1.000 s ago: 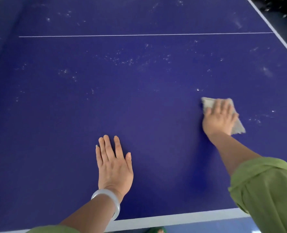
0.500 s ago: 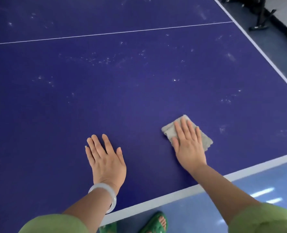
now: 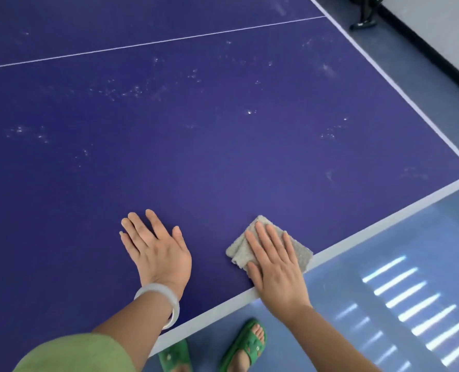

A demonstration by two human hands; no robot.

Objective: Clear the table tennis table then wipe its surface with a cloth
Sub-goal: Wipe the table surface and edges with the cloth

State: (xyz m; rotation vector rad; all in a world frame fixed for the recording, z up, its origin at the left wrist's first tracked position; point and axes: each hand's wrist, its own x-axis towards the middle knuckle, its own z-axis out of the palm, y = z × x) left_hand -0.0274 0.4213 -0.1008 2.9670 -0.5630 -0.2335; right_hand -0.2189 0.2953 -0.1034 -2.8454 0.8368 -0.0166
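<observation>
Right hand (image 3: 274,267), fingers spread, presses folded cloth (image 3: 239,249) flat at the desk (image 3: 223,162) near edge, long axis along it; left hand (image 3: 156,248) flat beside.

Grey cloth (image 3: 238,250) on a dusty blue table tennis table (image 3: 223,162)

We see a deep blue tabletop with white bands along its edges and a thin white line crossing its far part; pale specks and smudges are scattered over it. The cloth, grey, nubbly and folded, lies flat by the near edge, its corner reaching the white band, with the right hand (image 3: 274,267) laid straight-fingered on top of it.
</observation>
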